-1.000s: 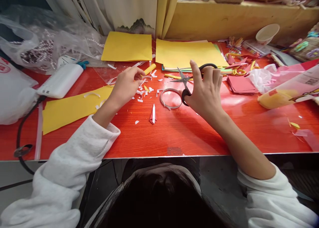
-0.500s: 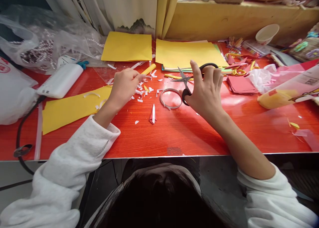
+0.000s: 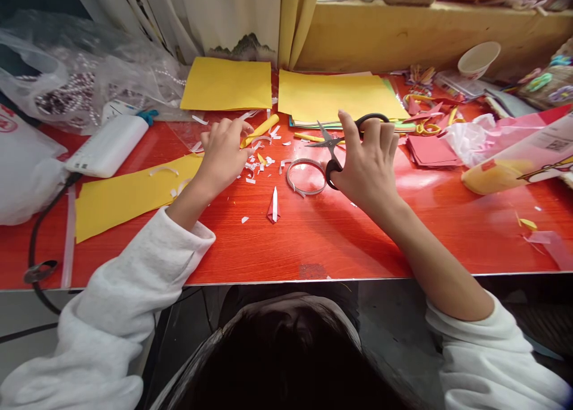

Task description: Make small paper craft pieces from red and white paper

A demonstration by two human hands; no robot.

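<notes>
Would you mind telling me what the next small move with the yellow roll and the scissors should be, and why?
Probably bring the yellow roll to the scissors' parted blades: the left hand pinches the roll, the right hand holds the scissors open, and a gap separates them.

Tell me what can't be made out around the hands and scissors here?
From the head view:
- The scissors: the right hand covers most of the handles.
- The yellow paper roll: its near end is hidden under the left hand.
- The white bag: cut off by the left edge.
- The package: print too small to read.
</notes>
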